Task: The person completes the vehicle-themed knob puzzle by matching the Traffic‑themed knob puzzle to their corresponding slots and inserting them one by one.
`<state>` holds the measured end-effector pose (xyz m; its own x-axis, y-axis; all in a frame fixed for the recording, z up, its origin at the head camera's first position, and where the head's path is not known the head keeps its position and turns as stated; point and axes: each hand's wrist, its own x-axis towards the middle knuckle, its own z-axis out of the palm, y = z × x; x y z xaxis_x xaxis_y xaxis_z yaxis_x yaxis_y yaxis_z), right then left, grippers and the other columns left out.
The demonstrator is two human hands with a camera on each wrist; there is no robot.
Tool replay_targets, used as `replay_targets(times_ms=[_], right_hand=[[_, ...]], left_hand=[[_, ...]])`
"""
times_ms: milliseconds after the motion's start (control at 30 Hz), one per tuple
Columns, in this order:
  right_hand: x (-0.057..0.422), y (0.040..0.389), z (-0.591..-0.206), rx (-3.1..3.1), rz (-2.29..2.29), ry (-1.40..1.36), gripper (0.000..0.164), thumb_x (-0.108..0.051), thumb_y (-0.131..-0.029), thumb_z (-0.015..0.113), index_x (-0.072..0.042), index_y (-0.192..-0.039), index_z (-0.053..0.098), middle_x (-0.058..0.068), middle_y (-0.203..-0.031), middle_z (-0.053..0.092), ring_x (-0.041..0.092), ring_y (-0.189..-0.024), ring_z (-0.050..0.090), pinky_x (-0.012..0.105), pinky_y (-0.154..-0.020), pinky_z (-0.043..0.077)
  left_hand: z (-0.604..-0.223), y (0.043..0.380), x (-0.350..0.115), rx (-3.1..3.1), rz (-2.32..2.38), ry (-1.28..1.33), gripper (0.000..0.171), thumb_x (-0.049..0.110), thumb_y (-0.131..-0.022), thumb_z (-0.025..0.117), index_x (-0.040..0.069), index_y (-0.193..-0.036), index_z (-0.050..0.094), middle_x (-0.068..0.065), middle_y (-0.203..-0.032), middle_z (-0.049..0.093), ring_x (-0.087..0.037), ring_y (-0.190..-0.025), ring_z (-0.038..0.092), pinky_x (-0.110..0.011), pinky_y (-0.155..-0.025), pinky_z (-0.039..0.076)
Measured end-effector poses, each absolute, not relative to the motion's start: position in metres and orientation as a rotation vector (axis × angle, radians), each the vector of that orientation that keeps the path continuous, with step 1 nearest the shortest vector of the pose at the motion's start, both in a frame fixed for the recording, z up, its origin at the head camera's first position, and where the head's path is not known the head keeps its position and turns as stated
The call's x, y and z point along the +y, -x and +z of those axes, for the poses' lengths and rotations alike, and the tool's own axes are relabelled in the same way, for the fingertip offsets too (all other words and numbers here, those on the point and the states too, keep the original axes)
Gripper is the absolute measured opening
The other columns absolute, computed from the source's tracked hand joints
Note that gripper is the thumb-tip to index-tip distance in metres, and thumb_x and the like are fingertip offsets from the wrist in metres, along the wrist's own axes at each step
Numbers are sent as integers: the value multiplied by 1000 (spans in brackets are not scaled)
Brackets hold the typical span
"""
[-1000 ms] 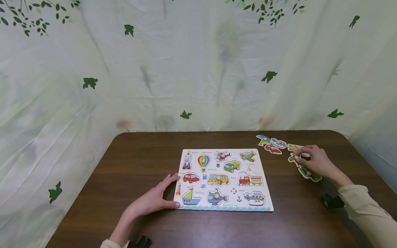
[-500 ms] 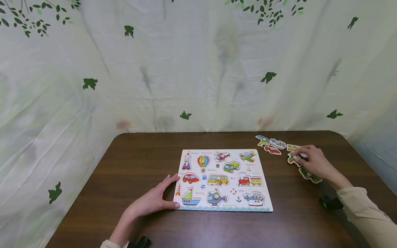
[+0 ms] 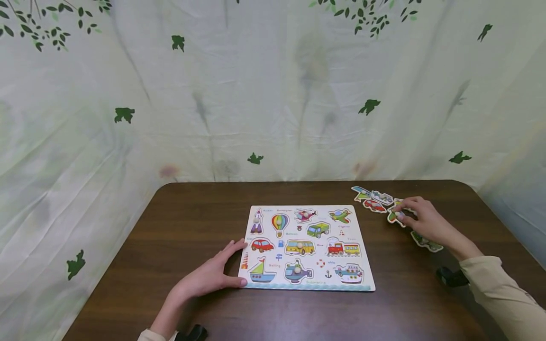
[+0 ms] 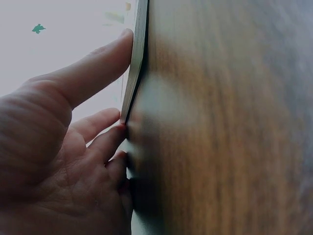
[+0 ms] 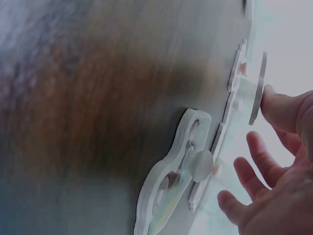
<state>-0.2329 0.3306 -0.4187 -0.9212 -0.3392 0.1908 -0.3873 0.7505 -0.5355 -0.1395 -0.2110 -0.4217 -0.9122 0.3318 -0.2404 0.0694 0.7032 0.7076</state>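
A white puzzle board (image 3: 317, 286) with pictures of vehicles lies on the brown table. My left hand (image 3: 209, 274) rests against its left edge, thumb near the lower corner and fingers farther up; the left wrist view shows thumb and fingertips along the board's side (image 4: 139, 54). At the right, my right hand (image 3: 426, 220) pinches a green, white-edged puzzle piece (image 3: 392, 218) between thumb and fingers. In the right wrist view this piece appears edge-on, raised off the table, with the other fingers spread loosely below. Its picture is mostly hidden by the hand.
Behind the held piece lie a sailboat piece (image 3: 361, 193), a ship-like piece (image 3: 382, 197) and a red car piece (image 3: 374, 205). A green vehicle piece (image 3: 426, 241) with a knob (image 5: 202, 165) lies under the right wrist. A leaf-patterned curtain (image 3: 273, 94) hangs behind the table.
My right hand has lifted the green puzzle piece and moved it slightly to the left, away from the green vehicle piece. The left hand and the board have stayed put.
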Motion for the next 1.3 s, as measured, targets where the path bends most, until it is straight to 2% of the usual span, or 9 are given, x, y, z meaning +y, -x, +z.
replay_targets(times_ms=[233, 367, 433, 633, 1067, 1300], right_hand=[[324, 234, -420, -2837, 933, -629, 10, -5, -96, 62, -3, -106, 65, 28, -124, 48, 48, -116, 39, 65, -89, 31], [318, 236, -419, -2838, 977, -629, 9, -5, -96, 63, -3, -105, 64, 27, -123, 49, 46, -117, 38, 69, -96, 21], [314, 237, -418, -2846, 996, -621, 10, -5, -96, 63, -4, -106, 64, 27, -124, 48, 46, -117, 38, 69, -97, 20], [301, 241, -417, -2833, 992, -635, 12, -4, -96, 62, -5, -107, 64, 26, -125, 48, 44, -115, 40, 62, -91, 32], [277, 251, -418, -2751, 974, -743, 16, 5, -91, 64, -5, -104, 67, 25, -119, 52, 45, -115, 42, 60, -91, 31], [268, 255, -419, -2758, 990, -747, 18, 6, -92, 62, -7, -104, 67, 24, -123, 51, 43, -113, 40, 57, -89, 32]], left_hand=[[-422, 140, -211, 2559, 1045, -304, 89, 40, -76, 84, 22, -151, 39, -9, -162, 22, -34, -148, 10, -64, -108, 20], [-422, 139, -211, 2564, 1046, -306, 89, 39, -76, 84, 21, -150, 40, -14, -161, 21, -36, -148, 12, -64, -108, 21], [-422, 139, -211, 2563, 1045, -307, 89, 39, -76, 84, 22, -150, 40, -14, -161, 21, -36, -148, 12, -64, -108, 21], [-422, 140, -212, 2563, 1044, -315, 88, 40, -76, 84, 22, -151, 39, -12, -161, 21, -35, -148, 11, -63, -108, 21], [-425, 142, -212, 2553, 1054, -310, 89, 40, -76, 84, 23, -151, 39, -13, -162, 20, -35, -148, 11, -64, -108, 20], [-424, 141, -212, 2553, 1059, -310, 88, 39, -76, 84, 22, -150, 39, -13, -161, 20, -36, -148, 11, -64, -109, 20]])
